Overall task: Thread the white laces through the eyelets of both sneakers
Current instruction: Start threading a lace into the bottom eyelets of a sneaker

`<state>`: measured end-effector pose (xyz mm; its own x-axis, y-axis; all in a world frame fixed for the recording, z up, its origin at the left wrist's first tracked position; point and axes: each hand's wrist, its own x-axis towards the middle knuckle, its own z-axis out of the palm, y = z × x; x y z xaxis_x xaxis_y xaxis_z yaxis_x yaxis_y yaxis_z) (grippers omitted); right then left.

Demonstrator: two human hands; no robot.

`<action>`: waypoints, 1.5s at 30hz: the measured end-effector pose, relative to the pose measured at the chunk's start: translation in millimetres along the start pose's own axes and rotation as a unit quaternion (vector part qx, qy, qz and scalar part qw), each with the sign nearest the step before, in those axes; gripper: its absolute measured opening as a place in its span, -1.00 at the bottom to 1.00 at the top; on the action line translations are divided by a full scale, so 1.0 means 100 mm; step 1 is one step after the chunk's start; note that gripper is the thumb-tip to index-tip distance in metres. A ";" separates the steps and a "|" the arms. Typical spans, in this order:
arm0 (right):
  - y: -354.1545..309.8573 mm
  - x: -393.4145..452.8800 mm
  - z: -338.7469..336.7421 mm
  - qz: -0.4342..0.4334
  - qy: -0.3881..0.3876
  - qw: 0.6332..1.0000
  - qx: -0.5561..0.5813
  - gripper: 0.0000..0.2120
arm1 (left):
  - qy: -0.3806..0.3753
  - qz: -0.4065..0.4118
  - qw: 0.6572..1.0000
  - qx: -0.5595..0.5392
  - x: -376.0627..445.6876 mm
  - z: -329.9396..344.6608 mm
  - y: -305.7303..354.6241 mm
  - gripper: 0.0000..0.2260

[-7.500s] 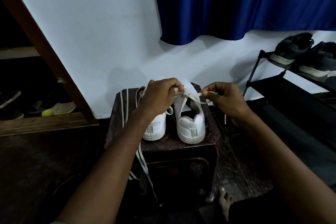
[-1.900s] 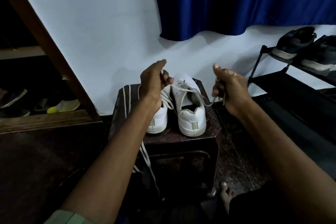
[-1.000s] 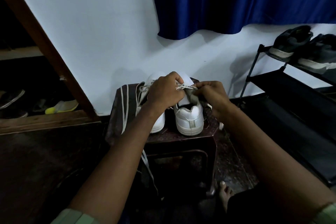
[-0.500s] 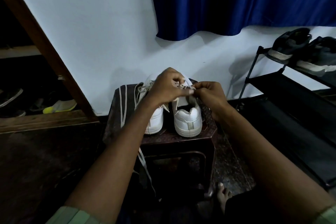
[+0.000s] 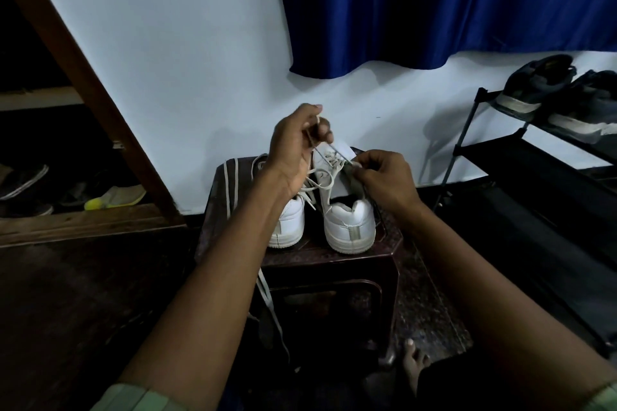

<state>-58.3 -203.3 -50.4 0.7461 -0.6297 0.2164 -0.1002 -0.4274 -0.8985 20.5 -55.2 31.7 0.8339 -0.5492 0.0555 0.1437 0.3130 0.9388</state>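
Sneakers: left white sneaker (image 5: 289,223) and right white sneaker (image 5: 350,225) sit heels-near on dark stool (image 5: 390,243). Left hand (image 5: 293,147) pinches white lace (image 5: 315,130) raised; right hand (image 5: 384,177) pinches lace at right sneaker's eyelets.

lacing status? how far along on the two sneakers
Done: nothing finished. In hand: the right sneaker is partly laced; left hand pulls one lace end up, right hand pinches the other near the eyelets. Left: its upper eyelets, and the left sneaker, though the arm hides its eyelets. A spare lace drapes over the stool.
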 end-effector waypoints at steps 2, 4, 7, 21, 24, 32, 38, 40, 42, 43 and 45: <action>0.00 -0.01 0.00 -0.008 0.000 1.000 -0.002 -0.92 | 0.050 0.062 0.973 0.218 0.07 -0.10 -0.03 -0.70; -0.02 -0.03 0.00 -0.018 0.000 1.000 -0.012 -0.93 | 0.048 0.113 0.862 0.492 0.11 -0.21 -0.13 -0.77; -0.04 -0.05 -0.01 -0.020 -0.001 1.000 -0.013 -0.92 | -0.029 0.120 0.769 0.627 0.04 -0.20 -0.29 -0.64; 0.00 0.00 -0.03 -0.001 -0.016 1.000 -0.005 -0.89 | -0.003 0.097 0.982 0.160 0.05 0.00 -0.14 -0.78; -0.03 -0.03 -0.04 -0.014 -0.017 1.000 -0.016 -0.91 | 0.002 0.140 0.832 0.536 0.04 -0.11 -0.20 -0.69; -0.05 -0.05 -0.04 -0.021 -0.015 1.000 -0.011 -0.87 | 0.035 0.205 0.775 0.596 0.10 -0.21 -0.22 -0.62; -0.03 -0.03 -0.03 -0.055 0.000 0.998 -0.035 -0.90 | 0.093 0.103 0.984 0.115 0.18 -0.24 0.05 -0.59; -0.04 -0.07 -0.01 -0.123 0.010 0.987 -0.099 -0.85 | 0.091 0.084 0.931 0.344 0.21 -0.33 0.02 -0.56; -0.08 -0.10 0.02 -0.183 0.010 0.969 -0.163 -0.80 | 0.122 0.043 0.818 0.560 0.19 -0.38 -0.08 -0.64; -0.09 -0.10 0.02 -0.196 0.009 0.963 -0.185 -0.79 | 0.125 0.037 0.776 0.617 0.15 -0.37 -0.13 -0.67; -0.12 -0.09 0.01 -0.203 0.001 0.954 -0.220 -0.79 | 0.093 0.096 0.724 0.677 0.10 -0.37 -0.22 -0.54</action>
<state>-63.4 -192.5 -42.1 0.7809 -0.3552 0.5138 -0.0699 -0.8672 -0.4931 45.7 -39.3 -0.8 0.8444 -0.4432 0.3010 -0.5337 -0.7451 0.4000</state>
